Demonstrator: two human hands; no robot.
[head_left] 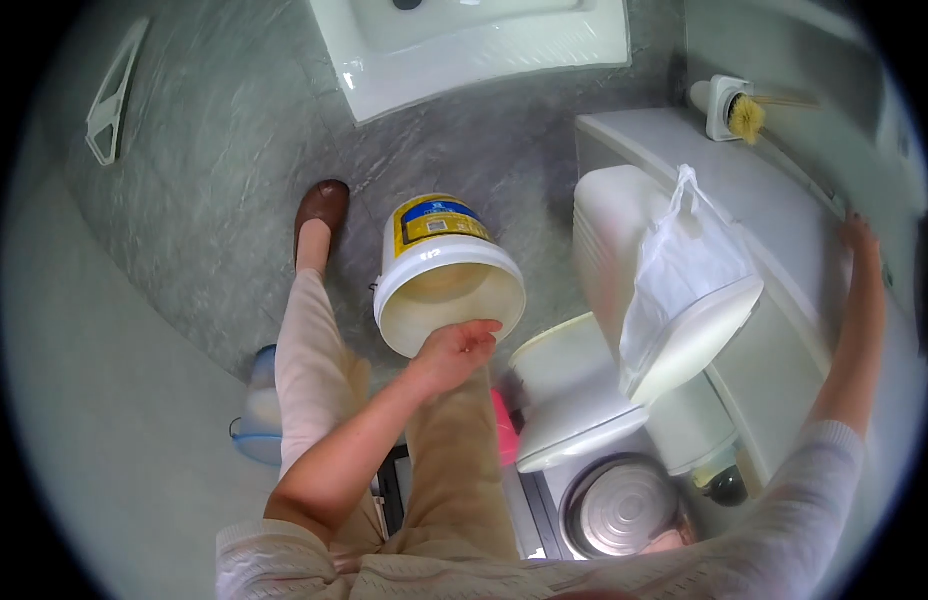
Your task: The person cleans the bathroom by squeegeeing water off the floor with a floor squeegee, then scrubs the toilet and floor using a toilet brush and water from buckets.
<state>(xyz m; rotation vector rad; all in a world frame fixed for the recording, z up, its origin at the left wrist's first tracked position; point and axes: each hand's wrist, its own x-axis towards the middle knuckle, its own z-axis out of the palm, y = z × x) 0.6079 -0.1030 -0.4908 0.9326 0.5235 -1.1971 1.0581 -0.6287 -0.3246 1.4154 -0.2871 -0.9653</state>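
Against the grey, streaked floor [204,200], just ahead of my legs, the white plastic bucket [449,268] is tipped, its round mouth facing me. My left hand [454,357] lies across the near rim; I cannot tell whether its fingers clamp it. My right hand [861,235] is at the wall side of the white ledge [664,140], finger state likewise indeterminate. Status, as judged: tilt complete, bucket not yet upright. The smooth, pale interior shows no clear contents. The label [444,222] is glossy; nearby, the thin bag [689,250] is crumpled.
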